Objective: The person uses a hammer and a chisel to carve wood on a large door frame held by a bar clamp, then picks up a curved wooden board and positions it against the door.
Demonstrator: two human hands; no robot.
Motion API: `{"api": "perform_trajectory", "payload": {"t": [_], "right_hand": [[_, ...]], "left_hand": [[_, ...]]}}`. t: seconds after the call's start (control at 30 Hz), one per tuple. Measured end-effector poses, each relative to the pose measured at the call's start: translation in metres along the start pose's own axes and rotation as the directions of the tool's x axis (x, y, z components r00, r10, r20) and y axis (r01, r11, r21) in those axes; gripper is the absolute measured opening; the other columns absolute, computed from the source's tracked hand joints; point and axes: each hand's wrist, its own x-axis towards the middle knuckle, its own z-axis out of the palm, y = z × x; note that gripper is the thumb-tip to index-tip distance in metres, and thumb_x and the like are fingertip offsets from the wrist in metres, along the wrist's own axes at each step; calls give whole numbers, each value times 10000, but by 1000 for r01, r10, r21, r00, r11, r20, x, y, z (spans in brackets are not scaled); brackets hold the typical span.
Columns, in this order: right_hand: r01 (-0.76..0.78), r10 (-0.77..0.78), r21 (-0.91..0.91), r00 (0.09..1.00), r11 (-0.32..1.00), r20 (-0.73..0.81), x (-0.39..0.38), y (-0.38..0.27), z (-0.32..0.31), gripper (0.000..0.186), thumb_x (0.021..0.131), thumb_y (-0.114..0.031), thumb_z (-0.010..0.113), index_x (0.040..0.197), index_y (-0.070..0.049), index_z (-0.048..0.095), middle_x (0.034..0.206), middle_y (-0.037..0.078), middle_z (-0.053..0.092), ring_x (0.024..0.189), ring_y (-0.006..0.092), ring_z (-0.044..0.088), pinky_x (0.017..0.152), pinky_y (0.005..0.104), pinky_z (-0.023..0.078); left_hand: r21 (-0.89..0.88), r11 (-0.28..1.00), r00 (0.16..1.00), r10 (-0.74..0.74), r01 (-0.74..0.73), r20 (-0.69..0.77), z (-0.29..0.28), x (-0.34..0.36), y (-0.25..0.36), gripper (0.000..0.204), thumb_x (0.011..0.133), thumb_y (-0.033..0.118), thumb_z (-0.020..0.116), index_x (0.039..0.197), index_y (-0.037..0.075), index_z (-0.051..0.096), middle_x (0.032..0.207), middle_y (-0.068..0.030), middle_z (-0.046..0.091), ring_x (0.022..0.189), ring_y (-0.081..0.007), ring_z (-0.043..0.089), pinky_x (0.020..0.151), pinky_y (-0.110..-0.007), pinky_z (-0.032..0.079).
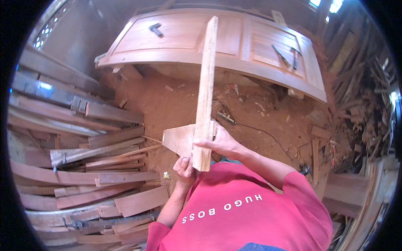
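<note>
In front of my body a long pale wooden bar stands lengthwise, pointing away from me. A shorter flat board lies across it near its close end, sticking out to the left; whether the two are joined I cannot tell. My right hand grips the bar from the right, thumb over its upper face and the other fingers mostly hidden. At the short board's lower edge, beside the bar's end, my left hand is closed with curled fingers. What it pinches is hidden.
A large panelled wooden door lies raised beyond me, bearing a dark L-shaped tool, a hammer and a long dark-handled tool. Stacked planks fill the left. Scrap wood heaps up right. A cable crosses the dusty floor.
</note>
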Motion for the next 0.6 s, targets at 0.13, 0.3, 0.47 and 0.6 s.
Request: {"api": "perform_trajectory", "payload": {"t": [0.13, 0.3, 0.47, 0.6], "right_hand": [[21, -25, -78, 999, 997, -47, -41, -19, -56, 924, 677, -326, 867, 1386, 33, 396, 1099, 140, 634, 999, 194, 629, 836, 331, 541], [199, -193, -345, 980, 917, 51, -76, -65, -138, 813, 667, -203, 768, 1386, -14, 439, 1138, 142, 643, 990, 170, 618, 852, 329, 517], [217, -144, -424, 970, 880, 197, -104, -142, -173, 750, 654, -155, 697, 1370, -84, 483, 975, 139, 682, 870, 205, 659, 812, 340, 523], [346, -167, -437, 902, 830, 397, -73, -158, -216, 736, 630, -143, 665, 1348, -89, 512, 857, 148, 695, 771, 258, 680, 765, 355, 532]], "left_hand": [[-46, 989, 981, 149, -144, 127, 23, 33, 43, 339, 742, 266, 686, 895, -30, 625, 823, -137, 571, 738, -320, 596, 646, -441, 494], [-106, 975, 951, 217, -197, 220, 62, 91, 42, 811, 674, 465, 828, 1277, -6, 561, 1209, -154, 559, 1148, -328, 534, 968, -453, 455], [-165, 979, 909, -41, 119, 414, 110, 147, -1, 990, 613, 629, 816, 1351, 39, 522, 1455, -166, 437, 1423, -353, 308, 1184, -488, 237], [-268, 957, 680, 125, 109, 723, 165, 174, -32, 952, 661, 679, 752, 1373, 91, 523, 1472, -135, 447, 1422, -334, 312, 1186, -486, 226]]}}
